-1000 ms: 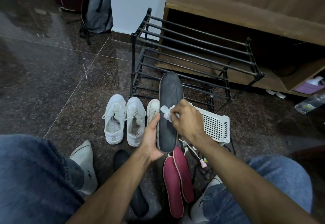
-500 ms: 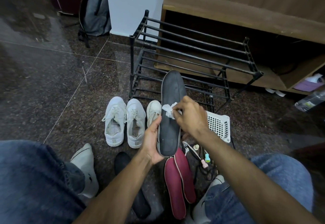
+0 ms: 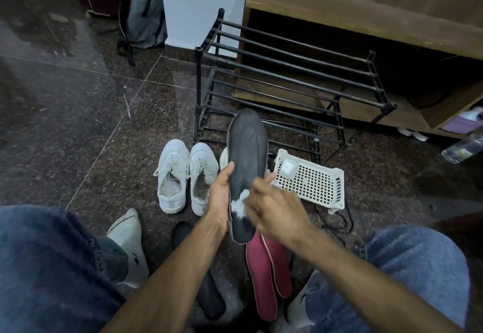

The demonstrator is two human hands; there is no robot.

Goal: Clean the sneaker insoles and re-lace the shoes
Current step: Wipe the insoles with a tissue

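Head camera looks down between two denim knees: the left hand [image 3: 222, 199] grips the dark grey insole [image 3: 247, 165] along its left edge, thumb hooked over the front face, holding it upright with the toe end up against the lower rails of the black shoe rack [image 3: 285, 82]. The right hand [image 3: 274, 207], blurred, has its fingers curled round a white wipe [image 3: 239, 203] and presses it against the insole's heel end. Just below that heel, two red insoles [image 3: 264, 275] lie overlapping on the floor. A pair of white sneakers [image 3: 187, 176] sits just left of the left hand. The white perforated basket [image 3: 311, 178] sits close on the right. Another black insole [image 3: 206, 288] lies between the forearm and the left knee. Open dark tile stretches wide to the left.
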